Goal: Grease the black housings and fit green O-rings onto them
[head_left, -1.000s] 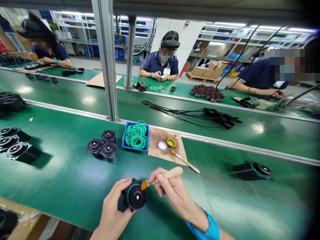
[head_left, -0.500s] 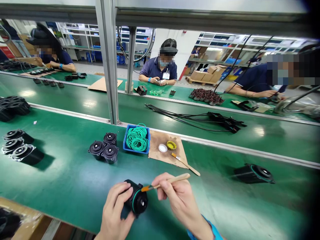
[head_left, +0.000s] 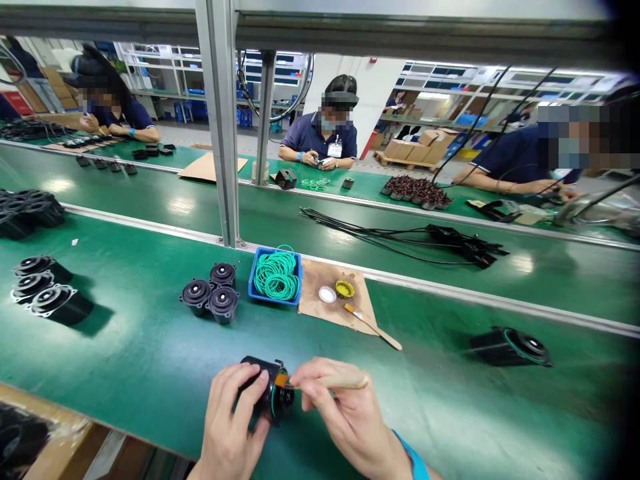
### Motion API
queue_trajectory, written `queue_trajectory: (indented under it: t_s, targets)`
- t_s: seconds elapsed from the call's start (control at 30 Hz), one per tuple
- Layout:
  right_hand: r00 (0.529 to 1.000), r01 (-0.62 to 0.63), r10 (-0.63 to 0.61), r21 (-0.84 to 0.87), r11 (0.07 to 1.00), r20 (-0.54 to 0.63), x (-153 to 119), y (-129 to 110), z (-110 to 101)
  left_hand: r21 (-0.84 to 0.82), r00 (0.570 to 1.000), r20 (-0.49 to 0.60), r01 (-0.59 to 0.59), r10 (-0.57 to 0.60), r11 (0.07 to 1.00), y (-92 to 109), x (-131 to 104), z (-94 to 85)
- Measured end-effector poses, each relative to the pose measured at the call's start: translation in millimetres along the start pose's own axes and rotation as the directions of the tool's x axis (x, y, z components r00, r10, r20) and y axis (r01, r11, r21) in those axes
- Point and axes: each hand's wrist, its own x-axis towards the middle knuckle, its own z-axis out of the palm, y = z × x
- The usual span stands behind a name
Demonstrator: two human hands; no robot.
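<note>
A black cylindrical part (head_left: 263,395) lies on its side on the green table, its end facing right with a green ring around it. My left hand (head_left: 233,407) is wrapped over its left side, fingers on top and thumb below. Between the fingertips of my right hand (head_left: 345,407) is a wooden-handled brush (head_left: 347,381). Its orange bristles touch the part's rim by the green ring. Beyond my hands, a second brush (head_left: 376,328) rests partly on a brown sheet (head_left: 313,280), near a yellow pot (head_left: 345,289) and a white lid (head_left: 327,295).
A blue bin (head_left: 253,295) holds green rings. Three black parts (head_left: 223,303) stand left of it, more (head_left: 60,303) lie farther left. One ringed part (head_left: 513,347) is at the right. A metal post (head_left: 223,133) rises behind. A person (head_left: 320,137) sits across, others on both sides.
The black part has turned so its end points more to the right. My right hand has tilted the brush flatter and shifted its bristles slightly left along the rim. The view has shifted slightly.
</note>
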Motion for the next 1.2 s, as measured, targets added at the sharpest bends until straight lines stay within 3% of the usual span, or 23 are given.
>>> queue_trajectory:
  t_s: [0.23, 0.37, 0.53, 0.6, 0.67, 0.77, 0.9, 0.97, 1.03, 1.2]
  targets:
    - [0.951, 0.291, -0.281, -0.071, 0.954, 0.133, -3.2, -7.8, 3.7, -0.04, 0.998, 0.02, 0.066, -0.065, 0.997, -2.9, 5.2, -2.6]
    - [0.905, 0.379, -0.332, -0.149, 0.913, 0.266, -8.7, -7.6, 4.6, -0.113, 0.991, 0.026, 0.13, -0.128, 0.985, -3.5, 10.2, -6.0]
    - [0.852, 0.465, -0.371, -0.207, 0.861, 0.37, -3.9, -3.1, -5.1, -0.268, 0.95, 0.077, 0.313, -0.304, 0.911, -2.8, 17.0, -10.2]
    - [0.88, 0.417, -0.355, -0.154, 0.896, 0.316, -2.1, -1.7, -14.1, -0.341, 0.914, 0.131, 0.405, -0.383, 0.848, -3.4, 18.3, -11.9]
    - [0.932, 0.322, -0.312, -0.03, 0.946, 0.186, -3.4, -0.9, -23.4, -0.42, 0.873, 0.19, 0.485, -0.449, 0.767, -4.7, 18.1, -13.4]
    - [0.99, 0.135, -0.139, 0.096, 0.986, 0.038, -8.9, 0.3, -31.5, -0.539, 0.825, 0.276, 0.557, -0.493, 0.632, -7.1, 15.6, -14.5]
    - [0.994, -0.101, 0.098, 0.055, 0.993, 0.053, -12.1, 2.0, -27.8, -0.623, 0.819, 0.323, 0.562, -0.475, 0.545, -9.3, 13.0, -12.0]
    - [0.988, -0.128, 0.126, 0.013, 0.992, 0.091, -10.8, 2.4, -22.5, -0.61, 0.838, 0.324, 0.54, -0.439, 0.58, -8.8, 12.5, -9.2]
    - [0.985, -0.123, 0.127, -0.042, 0.991, 0.118, -9.2, 2.0, -16.2, -0.551, 0.868, 0.292, 0.496, -0.401, 0.671, -6.5, 10.9, -5.0]
    - [0.978, -0.154, 0.178, -0.195, 0.969, 0.108, -9.0, -2.2, 3.8, -0.305, 0.948, 0.024, 0.31, -0.318, 0.901, 0.2, -1.0, 14.8]
